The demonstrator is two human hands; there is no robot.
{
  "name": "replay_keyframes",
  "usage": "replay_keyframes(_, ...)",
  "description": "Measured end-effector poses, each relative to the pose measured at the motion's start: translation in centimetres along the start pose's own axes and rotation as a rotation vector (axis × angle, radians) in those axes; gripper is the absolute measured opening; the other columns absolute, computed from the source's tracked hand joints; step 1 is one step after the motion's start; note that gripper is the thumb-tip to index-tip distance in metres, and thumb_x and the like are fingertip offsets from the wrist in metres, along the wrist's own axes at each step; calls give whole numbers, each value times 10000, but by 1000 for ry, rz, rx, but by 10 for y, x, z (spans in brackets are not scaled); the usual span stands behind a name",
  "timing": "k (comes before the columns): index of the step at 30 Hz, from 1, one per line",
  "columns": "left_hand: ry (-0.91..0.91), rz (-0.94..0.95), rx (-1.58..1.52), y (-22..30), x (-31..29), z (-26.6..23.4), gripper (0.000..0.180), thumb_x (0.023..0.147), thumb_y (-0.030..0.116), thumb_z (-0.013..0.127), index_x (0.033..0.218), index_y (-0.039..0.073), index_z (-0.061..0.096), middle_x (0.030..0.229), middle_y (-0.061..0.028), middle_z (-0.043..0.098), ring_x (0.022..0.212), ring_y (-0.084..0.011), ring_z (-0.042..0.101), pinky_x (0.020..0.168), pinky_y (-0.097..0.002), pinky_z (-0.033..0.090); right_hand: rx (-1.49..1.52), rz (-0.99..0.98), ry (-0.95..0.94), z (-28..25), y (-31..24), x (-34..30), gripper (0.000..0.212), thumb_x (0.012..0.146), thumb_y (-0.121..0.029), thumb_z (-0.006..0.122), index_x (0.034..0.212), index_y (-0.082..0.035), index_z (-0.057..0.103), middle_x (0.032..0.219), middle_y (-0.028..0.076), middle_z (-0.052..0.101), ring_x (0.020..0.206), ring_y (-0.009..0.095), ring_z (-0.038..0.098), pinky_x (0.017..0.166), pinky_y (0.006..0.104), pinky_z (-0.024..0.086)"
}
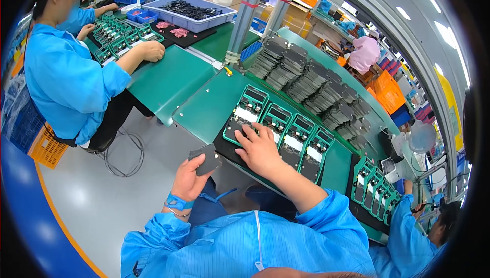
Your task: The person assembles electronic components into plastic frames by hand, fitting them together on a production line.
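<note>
My left hand [187, 182] is closed around a few thin black plates [207, 159], held just off the table's near edge. My right hand [263, 151] reaches over the leftmost green-framed electronic unit [251, 97], fingers spread, with its fingertips touching a black plate [232, 131] at the unit's lower end. To its right several like units stand in a row, among them a green-framed unit [301, 130] with a white label and a black lower part. The row rests on a black mat [219, 145].
Tall stacks of black plates [306, 81] line the far side of the green table [204, 102]. A metal post [247, 15] rises beyond. At left, a co-worker in blue [71, 84] handles similar units. More green-framed units [375, 191] lie at right, near another co-worker [408, 232].
</note>
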State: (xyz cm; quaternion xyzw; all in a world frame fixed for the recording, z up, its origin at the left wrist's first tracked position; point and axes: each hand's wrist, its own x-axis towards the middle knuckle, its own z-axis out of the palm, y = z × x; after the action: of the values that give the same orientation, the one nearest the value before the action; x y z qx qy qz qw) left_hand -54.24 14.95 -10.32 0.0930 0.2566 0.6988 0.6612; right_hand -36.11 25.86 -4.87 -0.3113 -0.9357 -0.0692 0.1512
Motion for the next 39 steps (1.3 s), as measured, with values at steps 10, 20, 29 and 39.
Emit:
replay_keyframes(10, 21, 37, 174, 9, -1, 8, 275, 900, 90, 522, 1131, -56, 552, 1056, -149, 624, 971, -260, 606, 884, -374, 476, 414, 233, 361, -50, -27, -103, 279, 716, -51, 695, 986, -65, 628, 979, 115, 565, 902, 294, 520, 781, 373, 435)
replay_keyframes(20, -65, 226, 799, 19, 23, 23, 348, 865, 113, 573, 1176, -43, 568, 1021, -51, 628, 900, -123, 587, 828, -251, 451, 75, 475, 234, -48, 9, -190, 264, 702, -146, 718, 931, -81, 602, 975, 94, 539, 929, 301, 493, 782, 414, 402)
replay_keyframes(29, -113, 131, 928, 31, 15, 56, 239, 825, 68, 571, 1033, -32, 635, 974, -53, 641, 881, -141, 586, 816, -271, 450, -46, 452, 270, -45, 26, -208, 283, 722, -227, 686, 918, -81, 544, 986, 82, 531, 908, 270, 490, 791, 380, 417)
replay_keyframes(39, -270, -82, 883, -30, 8, 103, 251, 833, 49, 566, 1065, -41, 593, 989, -76, 630, 872, -171, 594, 812, -291, 465, -48, 556, 285, -77, 53, -284, 244, 638, -157, 673, 812, -63, 530, 857, 85, 498, 837, 271, 484, 732, 376, 422)
